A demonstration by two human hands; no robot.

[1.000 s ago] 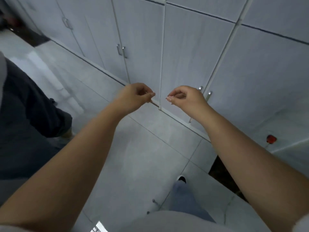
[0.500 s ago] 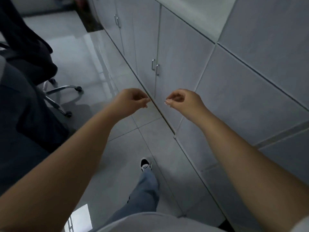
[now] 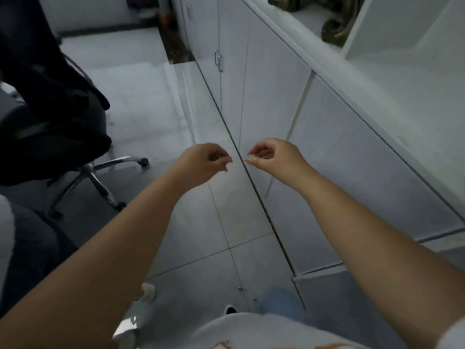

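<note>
"Grey, glossy floor tiles [image 3: 141, 102] covered the left of the room, didn't they?"

"They did. A black office chair [image 3: 50, 122] stood on them at the far left, with its chrome legs [image 3: 100, 172] spread toward the middle."

"And the person's hands?"

"The left hand [image 3: 203, 162] hung in the air near the centre, thumb and forefinger pinched together and the other fingers curled. The right hand [image 3: 274, 157] faced it, close but apart, and was pinched the same way. Whether anything thin lay in either pinch could not be told."

"What stood nearest them?"

"The white cabinet [image 3: 352, 172] ran along the right side with its doors closed, directly behind the right hand. A metal handle [image 3: 218, 60] sat on a far door, and a dark scrolled ornament [image 3: 337, 26] stood on the ledge above."
</note>
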